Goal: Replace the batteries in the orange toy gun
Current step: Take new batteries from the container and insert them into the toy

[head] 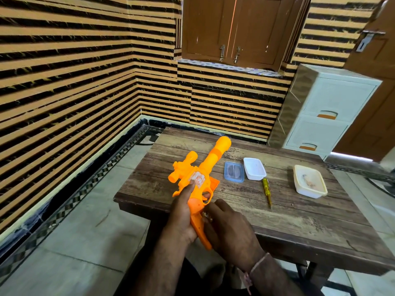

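The orange toy gun (201, 174) points away from me over the near left corner of the wooden table (277, 212). My left hand (181, 214) grips its handle from the left, forefinger stretched along the body up to a worn sticker. My right hand (230, 229) covers the right side of the handle, its fingers curled against it; something small and pale shows at the fingertips, too hidden to name. An orange flap (214, 183) sticks out from the gun's right side. A yellow screwdriver (267, 192) lies on the table to the right.
A blue-rimmed lid (234, 171) and an open white tub (254, 168) sit beyond the screwdriver. A closed cream box (310, 181) lies further right. A white drawer unit (324, 112) stands behind the table. Tiled floor lies to the left.
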`<state>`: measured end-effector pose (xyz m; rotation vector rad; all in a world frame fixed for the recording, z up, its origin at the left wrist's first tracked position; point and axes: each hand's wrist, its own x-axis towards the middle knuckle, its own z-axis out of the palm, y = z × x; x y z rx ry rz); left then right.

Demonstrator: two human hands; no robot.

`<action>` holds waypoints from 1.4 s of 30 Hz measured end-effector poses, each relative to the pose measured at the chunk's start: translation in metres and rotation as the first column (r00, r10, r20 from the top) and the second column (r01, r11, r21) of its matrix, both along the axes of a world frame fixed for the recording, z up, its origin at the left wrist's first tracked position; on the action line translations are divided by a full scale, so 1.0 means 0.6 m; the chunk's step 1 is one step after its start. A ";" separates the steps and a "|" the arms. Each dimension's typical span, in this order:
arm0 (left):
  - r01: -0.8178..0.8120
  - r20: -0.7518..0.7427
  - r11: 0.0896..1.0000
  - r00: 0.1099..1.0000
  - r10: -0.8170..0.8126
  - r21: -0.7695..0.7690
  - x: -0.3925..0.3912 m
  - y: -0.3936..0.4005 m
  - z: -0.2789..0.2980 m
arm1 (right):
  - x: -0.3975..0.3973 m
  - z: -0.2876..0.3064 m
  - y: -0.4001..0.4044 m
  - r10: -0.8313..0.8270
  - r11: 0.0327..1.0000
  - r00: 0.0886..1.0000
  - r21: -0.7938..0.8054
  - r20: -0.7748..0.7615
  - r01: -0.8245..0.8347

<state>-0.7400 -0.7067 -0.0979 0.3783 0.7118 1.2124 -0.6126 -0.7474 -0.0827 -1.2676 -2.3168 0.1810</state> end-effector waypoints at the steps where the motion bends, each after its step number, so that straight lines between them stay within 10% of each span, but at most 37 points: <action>1: -0.003 -0.001 1.000 1.000 0.003 -0.001 0.000 0.000 0.000 | 0.001 0.000 0.000 0.004 1.000 1.000 0.001 0.002 -0.004; 14: -0.034 -0.044 0.999 0.998 0.034 0.001 -0.017 0.011 0.002 | -0.008 0.001 0.006 0.014 1.000 1.000 0.016 -0.020 -0.014; 19: -0.057 -0.049 0.998 0.997 0.058 0.025 -0.026 0.012 0.005 | -0.019 0.008 0.007 -0.076 0.995 0.939 -0.081 -0.335 0.052; 22: -0.083 -0.086 0.997 0.993 0.083 0.006 -0.033 0.012 -0.001 | -0.023 0.034 0.003 -0.372 0.886 0.600 -0.463 -0.709 0.001; 25: -0.134 -0.120 0.991 0.984 0.133 0.001 -0.036 0.013 -0.008 | -0.006 0.056 0.008 -0.704 0.622 0.158 -0.709 -0.692 -0.332; 28: -0.119 -0.106 0.993 0.987 0.117 -0.010 -0.035 0.011 -0.009 | 0.007 0.064 0.008 -0.772 0.560 -0.012 -0.673 -0.635 -0.483; 42: -0.136 -0.138 0.991 0.981 0.135 -0.002 -0.034 0.010 -0.010 | 0.005 0.056 0.006 -0.720 0.610 0.212 -0.748 -0.661 -0.261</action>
